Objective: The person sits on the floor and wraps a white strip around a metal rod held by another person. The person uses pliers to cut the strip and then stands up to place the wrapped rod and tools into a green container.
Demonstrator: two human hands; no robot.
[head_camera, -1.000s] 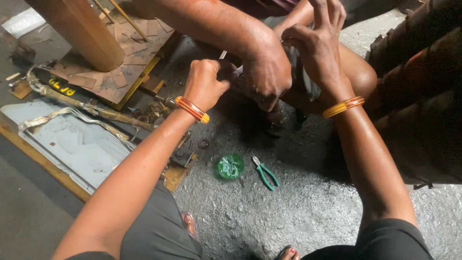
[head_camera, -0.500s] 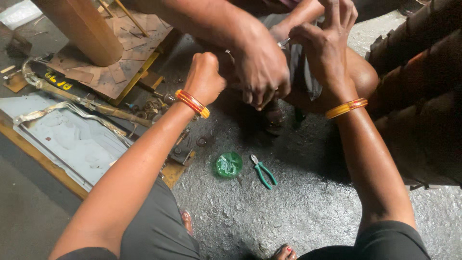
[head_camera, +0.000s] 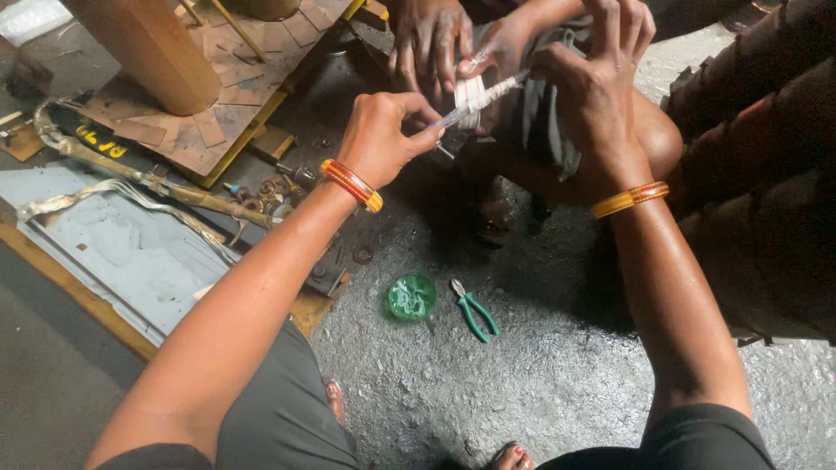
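Left hand: while it curled nearly shut, the left hand (head_camera: 380,135) pinched one end of a thin white-wrapped rod (head_camera: 477,97) between thumb and fingertips.
Right hand: the right hand (head_camera: 594,83) was half closed at the rod's other end, fingers bent around it; the exact grip was hidden.
Rod: it ran slanted between the two hands, with a thicker winding of white tape (head_camera: 470,94) at its middle.
Co-worker's hands: just beyond the rod, one hand (head_camera: 430,39) hung with fingers spread, another (head_camera: 489,54) touched the winding.
Green spool (head_camera: 410,297): on the grey floor, well below the rod.
Pliers (head_camera: 473,310): green-handled, just right of the spool.
Metal tray (head_camera: 113,248): far left of the rod.
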